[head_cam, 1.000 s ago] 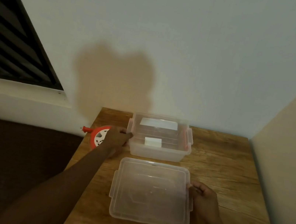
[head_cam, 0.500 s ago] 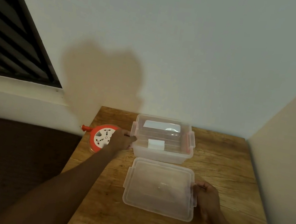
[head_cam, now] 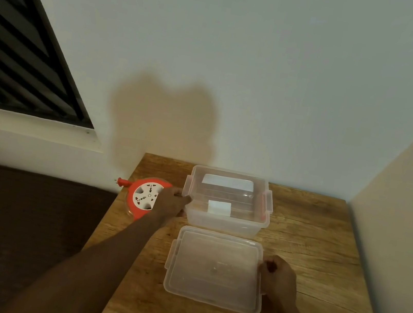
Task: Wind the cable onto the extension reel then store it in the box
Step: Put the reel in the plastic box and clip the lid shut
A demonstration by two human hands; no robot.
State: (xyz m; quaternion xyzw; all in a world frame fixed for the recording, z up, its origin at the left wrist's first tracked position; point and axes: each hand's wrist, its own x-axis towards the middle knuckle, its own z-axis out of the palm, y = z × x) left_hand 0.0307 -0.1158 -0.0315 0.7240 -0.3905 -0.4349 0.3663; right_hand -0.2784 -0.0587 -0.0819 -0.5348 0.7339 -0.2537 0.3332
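Observation:
The orange extension reel (head_cam: 142,196) with a white socket face lies flat at the table's left edge, its red plug (head_cam: 121,182) sticking out to the left. My left hand (head_cam: 170,204) reaches over the reel's right part and grips the left side of the clear plastic box (head_cam: 221,223), which stands open at the back of the table. The clear lid (head_cam: 214,268) lies flat in front of the box. My right hand (head_cam: 278,278) pinches the lid's right edge. No loose cable shows outside the reel.
The wooden table (head_cam: 319,255) sits in a corner, with a pale wall behind and another close on the right. A white label (head_cam: 219,208) shows on the box's front wall. A dark window grille (head_cam: 12,58) is at the upper left, and dark floor lies left of the table.
The lid, held nearer the camera a second ago, now lies flat on the table in front of the box. My left hand stays at the box's left side, showing more of the reel.

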